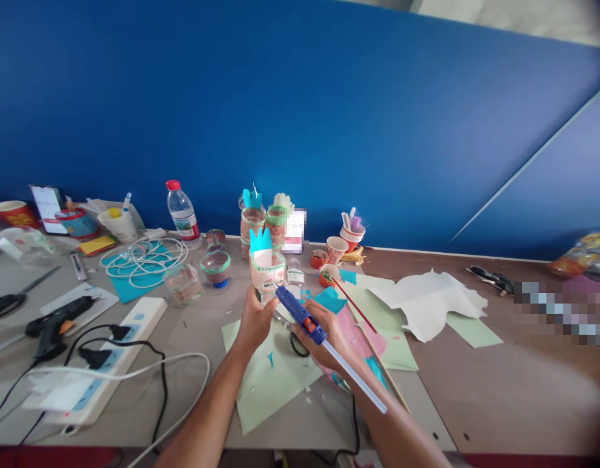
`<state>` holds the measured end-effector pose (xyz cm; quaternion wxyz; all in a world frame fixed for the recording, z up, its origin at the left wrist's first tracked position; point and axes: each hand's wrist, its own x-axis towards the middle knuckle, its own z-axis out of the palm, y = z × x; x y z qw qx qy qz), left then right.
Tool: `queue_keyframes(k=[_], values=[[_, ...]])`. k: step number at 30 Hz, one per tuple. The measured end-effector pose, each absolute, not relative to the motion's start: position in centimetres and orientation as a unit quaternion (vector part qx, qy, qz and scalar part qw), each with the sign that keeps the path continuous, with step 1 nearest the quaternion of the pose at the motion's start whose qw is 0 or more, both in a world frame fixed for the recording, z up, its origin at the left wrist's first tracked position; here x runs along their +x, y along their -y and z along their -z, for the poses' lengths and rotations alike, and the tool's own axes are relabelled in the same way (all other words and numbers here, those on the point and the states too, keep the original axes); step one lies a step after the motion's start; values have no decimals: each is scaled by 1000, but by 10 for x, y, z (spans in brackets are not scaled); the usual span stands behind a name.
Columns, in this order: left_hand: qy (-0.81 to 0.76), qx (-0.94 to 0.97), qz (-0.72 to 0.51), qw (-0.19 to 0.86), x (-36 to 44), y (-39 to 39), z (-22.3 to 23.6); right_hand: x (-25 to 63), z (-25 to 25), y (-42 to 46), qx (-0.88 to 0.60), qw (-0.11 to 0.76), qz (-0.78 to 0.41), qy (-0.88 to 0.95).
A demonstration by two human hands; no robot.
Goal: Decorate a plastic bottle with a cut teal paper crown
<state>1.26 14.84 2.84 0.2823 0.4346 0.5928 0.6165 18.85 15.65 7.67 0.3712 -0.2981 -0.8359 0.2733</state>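
Observation:
My left hand [253, 322] is wrapped round a cut clear plastic bottle piece [266, 270] with a green rim and a teal paper crown on top. My right hand [326, 335] grips a blue glue gun [300, 313] with an orange trigger; its nozzle touches the bottle piece's lower right side. A long clear glue stick [355, 380] pokes out of the gun's back toward me. Both hands hover over a pale green paper sheet [270, 383] on the table.
A white power strip [102, 364] with black plugs and cables lies at left beside a black glue gun [53, 328] and scissors [10, 300]. Behind stand a water bottle [182, 214], decorated jars [253, 227], paper cups [336, 249]. Paper scraps [426, 302] and wooden sticks [378, 354] lie right.

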Motion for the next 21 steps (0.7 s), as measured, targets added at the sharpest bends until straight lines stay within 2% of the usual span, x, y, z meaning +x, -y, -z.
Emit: queue_keyframes(k=[15, 21], values=[[-594, 427, -616, 291, 12, -147, -33, 189, -78, -157, -305, 380, -271, 830], [-596, 417, -621, 291, 14, -148, -31, 189, -85, -154, -286, 383, -306, 823]])
